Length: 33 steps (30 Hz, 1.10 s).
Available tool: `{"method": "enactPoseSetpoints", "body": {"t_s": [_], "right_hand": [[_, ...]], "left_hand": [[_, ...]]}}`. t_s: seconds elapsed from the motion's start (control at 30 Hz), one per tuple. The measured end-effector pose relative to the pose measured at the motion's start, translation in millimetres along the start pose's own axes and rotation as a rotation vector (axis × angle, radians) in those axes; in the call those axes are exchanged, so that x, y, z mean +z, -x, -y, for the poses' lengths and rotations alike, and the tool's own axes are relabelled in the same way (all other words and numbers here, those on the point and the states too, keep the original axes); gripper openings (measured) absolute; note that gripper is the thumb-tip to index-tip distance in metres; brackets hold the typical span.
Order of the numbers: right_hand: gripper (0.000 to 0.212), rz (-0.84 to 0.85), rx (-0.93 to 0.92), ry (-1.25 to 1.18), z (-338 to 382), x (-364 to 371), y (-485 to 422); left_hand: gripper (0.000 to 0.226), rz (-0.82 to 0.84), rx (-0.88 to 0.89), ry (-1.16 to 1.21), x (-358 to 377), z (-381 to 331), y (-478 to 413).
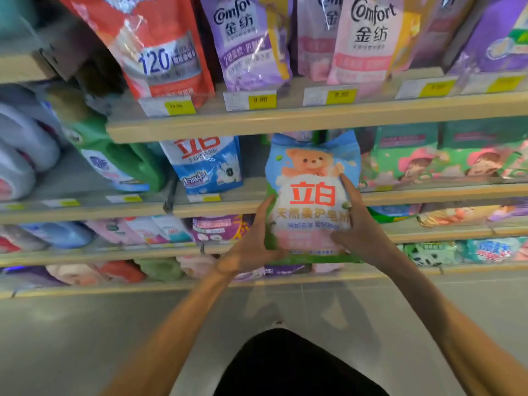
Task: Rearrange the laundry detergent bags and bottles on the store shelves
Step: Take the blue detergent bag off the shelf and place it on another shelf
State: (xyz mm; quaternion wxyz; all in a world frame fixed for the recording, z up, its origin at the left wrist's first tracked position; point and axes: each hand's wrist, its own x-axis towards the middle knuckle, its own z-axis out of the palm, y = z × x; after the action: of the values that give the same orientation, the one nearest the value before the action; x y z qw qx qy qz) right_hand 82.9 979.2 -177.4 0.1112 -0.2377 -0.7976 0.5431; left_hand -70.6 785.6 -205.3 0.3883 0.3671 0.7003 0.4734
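A light blue detergent bag with a teddy bear and red characters point(311, 178) is held upright in front of the second shelf point(428, 195). My left hand point(254, 238) grips its lower left edge. My right hand point(360, 227) grips its right side, thumb across the front. To its left on the same shelf stand a blue-and-white detergent bag point(208, 164) and a green bottle point(123, 161). A gap lies between the blue-and-white bag and the held bag.
The top shelf point(285, 121) carries a red bag point(163, 50), purple Comfort bags point(248, 44) and a pink Comfort bag point(368, 41). Green boxes point(445, 155) fill the right of the second shelf. White bottles point(20, 155) stand far left. Lower shelves hold several more bags.
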Motion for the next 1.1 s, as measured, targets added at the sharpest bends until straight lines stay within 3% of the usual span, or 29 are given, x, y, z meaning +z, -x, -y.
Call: {"method": "enactPoseSetpoints", "body": {"t_s": [0.2, 0.4, 0.8, 0.93, 1.1], "right_hand": [[0.112, -0.002, -0.061, 0.024, -11, 2, -58], [0.096, -0.060, -0.079, -0.029, -11, 1, -91], [0.087, -0.150, -0.121, 0.119, -9, -8, -153], [0.083, -0.210, -0.168, 0.184, -21, -4, -167], [0.085, -0.291, -0.207, 0.199, -48, 2, -187]], "left_hand": [[0.121, 0.018, 0.035, 0.020, -29, 11, -47], [0.128, 0.001, 0.087, -0.057, -46, 14, -86], [0.125, -0.230, 0.121, -0.272, -60, 7, -144], [0.124, -0.282, 0.152, -0.438, -59, 16, -166], [0.124, -0.379, 0.155, -0.468, -52, 30, -194]]}}
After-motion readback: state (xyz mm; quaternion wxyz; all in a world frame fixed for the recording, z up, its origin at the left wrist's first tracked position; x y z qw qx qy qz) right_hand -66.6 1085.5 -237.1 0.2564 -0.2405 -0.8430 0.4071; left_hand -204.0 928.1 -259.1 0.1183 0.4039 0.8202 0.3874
